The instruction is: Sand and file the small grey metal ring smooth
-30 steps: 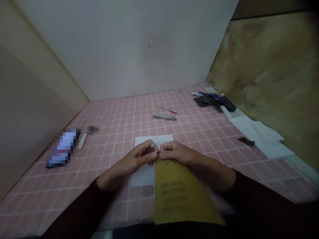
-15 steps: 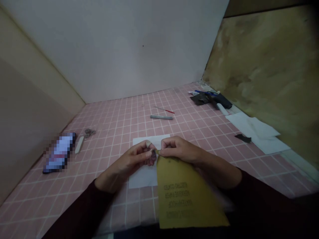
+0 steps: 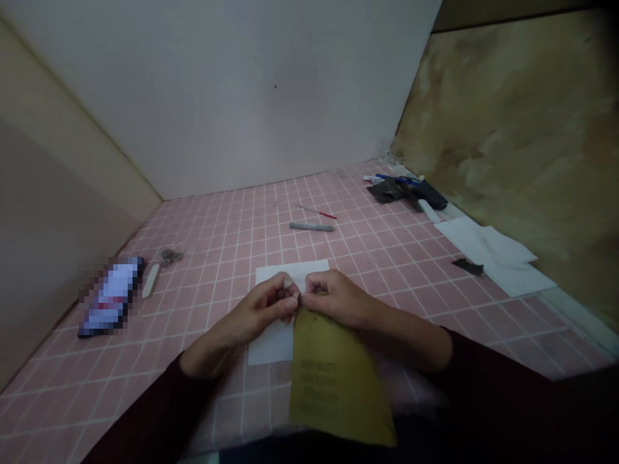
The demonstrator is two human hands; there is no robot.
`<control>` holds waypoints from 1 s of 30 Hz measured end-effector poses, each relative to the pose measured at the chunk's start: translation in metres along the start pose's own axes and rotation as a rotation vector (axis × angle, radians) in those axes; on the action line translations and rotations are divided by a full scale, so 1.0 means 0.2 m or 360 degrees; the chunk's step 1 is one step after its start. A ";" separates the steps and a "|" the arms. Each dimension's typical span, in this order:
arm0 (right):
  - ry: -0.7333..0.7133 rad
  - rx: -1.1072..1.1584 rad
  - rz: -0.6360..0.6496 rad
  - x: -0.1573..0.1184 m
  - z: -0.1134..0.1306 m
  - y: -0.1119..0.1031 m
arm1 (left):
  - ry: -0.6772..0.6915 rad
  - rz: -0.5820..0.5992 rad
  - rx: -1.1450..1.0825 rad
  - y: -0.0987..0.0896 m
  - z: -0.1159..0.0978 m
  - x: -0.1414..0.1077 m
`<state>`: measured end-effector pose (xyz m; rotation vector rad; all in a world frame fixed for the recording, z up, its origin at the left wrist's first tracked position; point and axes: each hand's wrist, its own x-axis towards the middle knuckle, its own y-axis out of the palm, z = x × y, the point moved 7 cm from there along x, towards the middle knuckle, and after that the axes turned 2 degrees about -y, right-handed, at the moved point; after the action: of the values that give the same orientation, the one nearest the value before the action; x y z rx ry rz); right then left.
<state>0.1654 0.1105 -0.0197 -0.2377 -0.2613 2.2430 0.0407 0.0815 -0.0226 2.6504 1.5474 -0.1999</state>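
A yellow sheet with printed lettering on its back (image 3: 338,380) hangs from the fingers of my right hand (image 3: 338,298), which pinches its top corner. My left hand (image 3: 268,306) is closed beside it, thumb against fingers, around something small that is mostly hidden; a pale wrap shows on one finger. The fingertips of both hands meet at the sheet's corner. Under my hands lies a white paper (image 3: 271,341) on the pink tiled table (image 3: 222,245).
At left are a phone (image 3: 112,295), a white stick (image 3: 151,281) and small grey rings (image 3: 169,257). Ahead lie a grey rod (image 3: 312,227) and a red-handled tool (image 3: 327,215). White sheets (image 3: 503,258) and dark scraps (image 3: 387,190) sit at right.
The yellow sheet has swung left and now looks narrower. My right hand has shifted slightly left, and the small round grey thing at my left fingertips is now hidden.
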 end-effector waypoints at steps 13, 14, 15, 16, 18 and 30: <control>-0.0153 -0.0252 -0.0086 -0.02 0.06 -0.01 | -0.0048 0.0022 0.0069 0.01 0.01 0.00; 0.0003 -0.0068 -0.0012 -0.01 0.02 0.00 | -0.0004 -0.0009 0.0152 0.01 -0.02 -0.01; 0.0147 0.0122 0.0090 0.00 -0.02 0.02 | 0.0029 -0.0034 0.0226 0.01 -0.04 -0.02; 0.0259 0.0282 0.0185 0.00 -0.04 0.05 | 0.0042 -0.0050 0.0278 0.01 -0.05 -0.02; 0.0295 0.0364 0.0237 0.00 -0.05 0.06 | 0.0023 -0.0047 0.0293 0.01 -0.05 -0.02; 0.0296 0.0305 0.0294 0.00 -0.05 0.06 | 0.0104 -0.0091 0.0390 0.01 -0.07 -0.02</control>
<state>0.1591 0.1046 -0.0335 -0.3774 0.0778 2.3901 0.0408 0.0781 -0.0084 2.8222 1.7232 -0.3292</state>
